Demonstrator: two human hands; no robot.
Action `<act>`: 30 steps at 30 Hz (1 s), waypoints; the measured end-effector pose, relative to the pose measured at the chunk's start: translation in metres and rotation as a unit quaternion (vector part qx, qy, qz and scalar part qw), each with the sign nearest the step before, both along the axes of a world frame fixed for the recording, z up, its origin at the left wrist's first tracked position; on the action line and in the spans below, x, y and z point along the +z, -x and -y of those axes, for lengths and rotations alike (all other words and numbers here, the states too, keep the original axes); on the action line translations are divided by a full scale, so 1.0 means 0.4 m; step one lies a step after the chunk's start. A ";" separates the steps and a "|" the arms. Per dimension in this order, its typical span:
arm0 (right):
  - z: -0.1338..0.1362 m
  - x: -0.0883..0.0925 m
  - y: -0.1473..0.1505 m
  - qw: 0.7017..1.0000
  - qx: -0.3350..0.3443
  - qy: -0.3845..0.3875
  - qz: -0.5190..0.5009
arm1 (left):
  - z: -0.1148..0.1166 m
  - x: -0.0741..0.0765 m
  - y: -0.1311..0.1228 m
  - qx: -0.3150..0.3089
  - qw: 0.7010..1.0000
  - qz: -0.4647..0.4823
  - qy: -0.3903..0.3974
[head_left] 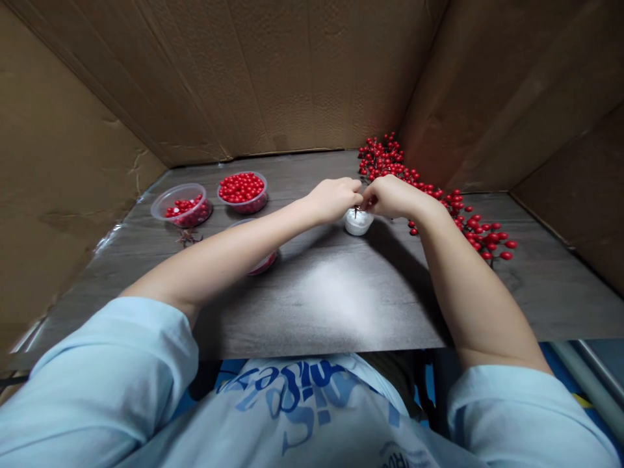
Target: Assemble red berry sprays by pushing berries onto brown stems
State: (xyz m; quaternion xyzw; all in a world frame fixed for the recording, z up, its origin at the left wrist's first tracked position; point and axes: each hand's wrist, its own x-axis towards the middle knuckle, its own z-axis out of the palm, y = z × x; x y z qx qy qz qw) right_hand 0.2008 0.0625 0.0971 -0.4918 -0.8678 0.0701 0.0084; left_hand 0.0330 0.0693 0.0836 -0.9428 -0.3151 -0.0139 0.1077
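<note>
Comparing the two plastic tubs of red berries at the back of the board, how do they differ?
The left tub holds noticeably fewer red berries, while the right tub is packed with them. The left tub sits nearer the left cardboard wall; the right tub sits nearer the back cardboard wall. Both are clear, round tubs on the dark wood-grain board.

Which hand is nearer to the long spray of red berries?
Right hand: it is beside the spray of red berries. The left hand is farther, past the small white cup.
</note>
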 end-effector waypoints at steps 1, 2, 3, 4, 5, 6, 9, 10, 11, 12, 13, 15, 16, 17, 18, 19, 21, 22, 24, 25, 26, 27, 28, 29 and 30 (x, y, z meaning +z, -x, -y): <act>-0.001 -0.001 -0.002 1.000 0.003 0.002 0.000 | 0.001 -0.003 -0.001 -0.003 1.000 -0.003 -0.001; -0.003 -0.003 -0.002 1.000 0.006 0.004 0.001 | 0.002 -0.005 -0.002 -0.006 1.000 -0.006 0.000; -0.004 -0.005 -0.003 1.000 0.006 0.005 0.003 | 0.004 -0.006 -0.003 -0.007 1.000 -0.007 0.004; -0.004 -0.006 -0.002 1.000 0.004 0.006 0.008 | 0.005 -0.006 -0.005 -0.004 1.000 -0.006 0.013; -0.004 -0.007 0.000 1.000 -0.001 0.005 0.017 | 0.007 -0.006 -0.007 0.002 1.000 -0.002 0.026; -0.003 -0.007 0.003 1.000 -0.008 0.003 0.028 | 0.009 -0.005 -0.009 0.011 0.999 0.006 0.043; 0.006 -0.006 0.015 0.997 -0.034 -0.013 0.068 | 0.012 -0.003 -0.014 0.037 0.995 0.036 0.090; 0.010 -0.005 0.020 0.996 -0.043 -0.019 0.081 | 0.013 -0.004 -0.015 0.042 0.993 0.043 0.100; 0.013 -0.005 0.025 0.994 -0.051 -0.024 0.093 | 0.013 -0.005 -0.016 0.046 0.992 0.047 0.106; 0.016 -0.005 0.029 0.993 -0.057 -0.027 0.102 | 0.012 -0.007 -0.016 0.048 0.991 0.049 0.112; 0.018 -0.006 0.032 0.992 -0.060 -0.029 0.109 | 0.011 -0.009 -0.016 0.051 0.990 0.051 0.118; 0.020 -0.009 0.036 0.991 -0.056 -0.032 0.115 | 0.008 -0.015 -0.015 0.057 0.988 0.062 0.129; 0.020 -0.010 0.037 0.991 -0.053 -0.035 0.117 | 0.007 -0.017 -0.015 0.060 0.987 0.070 0.135; 0.020 -0.011 0.038 0.991 -0.050 -0.038 0.119 | 0.006 -0.018 -0.015 0.063 0.985 0.079 0.139; 0.021 -0.011 0.038 0.991 -0.047 -0.040 0.121 | 0.006 -0.019 -0.014 0.065 0.984 0.084 0.142; 0.021 -0.011 0.039 0.991 -0.045 -0.043 0.123 | 0.006 -0.020 -0.013 0.062 0.985 0.083 0.141; 0.023 -0.010 0.040 0.990 -0.042 -0.044 0.126 | 0.008 -0.019 -0.010 0.043 0.989 0.059 0.126; 0.024 -0.010 0.040 0.990 -0.041 -0.045 0.128 | 0.010 -0.018 -0.008 0.029 0.992 0.041 0.114; 0.024 -0.010 0.042 0.990 -0.041 -0.044 0.129 | 0.012 -0.016 -0.004 0.001 0.996 0.005 0.084; 0.024 -0.011 0.042 0.990 -0.041 -0.043 0.129 | 0.013 -0.015 -0.003 -0.009 0.997 -0.008 0.072; 0.023 -0.012 0.042 0.990 -0.040 -0.043 0.128 | 0.014 -0.013 -0.002 -0.015 0.998 -0.016 0.064; 0.022 -0.014 0.042 0.990 -0.039 -0.044 0.128 | 0.014 -0.012 -0.002 -0.017 0.998 -0.021 0.061; 0.021 -0.016 0.041 0.990 -0.039 -0.046 0.127 | 0.015 -0.011 -0.003 -0.013 0.998 -0.022 0.063; 0.020 -0.017 0.041 0.990 -0.038 -0.048 0.128 | 0.016 -0.010 -0.005 -0.003 0.997 -0.019 0.070; 0.019 -0.019 0.041 0.990 -0.037 -0.050 0.129 | 0.016 -0.009 -0.007 0.008 0.997 -0.012 0.080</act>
